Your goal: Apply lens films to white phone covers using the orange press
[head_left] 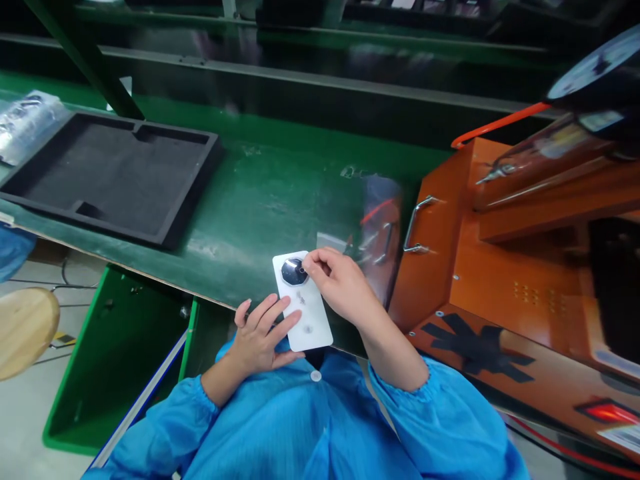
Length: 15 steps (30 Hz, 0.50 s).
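A white phone back cover [306, 313] with a dark octagonal camera window near its top lies flat on my left hand [260, 335], which supports it from below with the fingers stretched along its left edge. My right hand [340, 283] is curled at the cover's top right corner, its fingertips pinched beside the camera window. Both hands are over the near edge of the green workbench [270, 200]. I wear blue sleeves.
A black foam tray [110, 177] lies on the bench at the left, with a clear plastic bag [25, 123] beyond it. An orange machine [500, 280] with metal handles stands at the right. A green bin [115, 347] and a wooden stool [25, 330] are below left.
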{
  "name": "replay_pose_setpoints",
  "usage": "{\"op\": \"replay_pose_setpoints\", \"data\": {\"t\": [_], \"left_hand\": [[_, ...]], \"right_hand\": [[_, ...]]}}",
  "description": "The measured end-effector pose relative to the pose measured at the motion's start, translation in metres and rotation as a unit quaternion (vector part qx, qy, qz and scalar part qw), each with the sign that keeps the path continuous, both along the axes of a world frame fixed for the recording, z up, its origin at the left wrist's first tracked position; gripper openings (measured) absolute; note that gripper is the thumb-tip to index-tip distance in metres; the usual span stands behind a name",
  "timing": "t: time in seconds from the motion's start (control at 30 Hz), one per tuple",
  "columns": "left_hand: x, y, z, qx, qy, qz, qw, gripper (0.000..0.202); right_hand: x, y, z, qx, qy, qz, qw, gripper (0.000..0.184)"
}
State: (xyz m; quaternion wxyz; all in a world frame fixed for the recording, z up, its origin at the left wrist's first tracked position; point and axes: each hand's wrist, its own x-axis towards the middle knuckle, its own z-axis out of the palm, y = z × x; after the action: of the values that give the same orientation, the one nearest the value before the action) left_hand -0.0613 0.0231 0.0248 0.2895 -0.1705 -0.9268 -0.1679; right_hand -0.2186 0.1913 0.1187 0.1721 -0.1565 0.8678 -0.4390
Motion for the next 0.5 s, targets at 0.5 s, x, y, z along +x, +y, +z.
{"op": "replay_pose_setpoints", "data": {"t": [0.5], "left_hand": [[0.0007,-0.0001,-0.0036,-0.008,0.006,0.001,1.000,0.060]], "right_hand": [[0.0013,-0.0107,0.0012,0.085,0.057,-0.007,0.995,0.018]]}}
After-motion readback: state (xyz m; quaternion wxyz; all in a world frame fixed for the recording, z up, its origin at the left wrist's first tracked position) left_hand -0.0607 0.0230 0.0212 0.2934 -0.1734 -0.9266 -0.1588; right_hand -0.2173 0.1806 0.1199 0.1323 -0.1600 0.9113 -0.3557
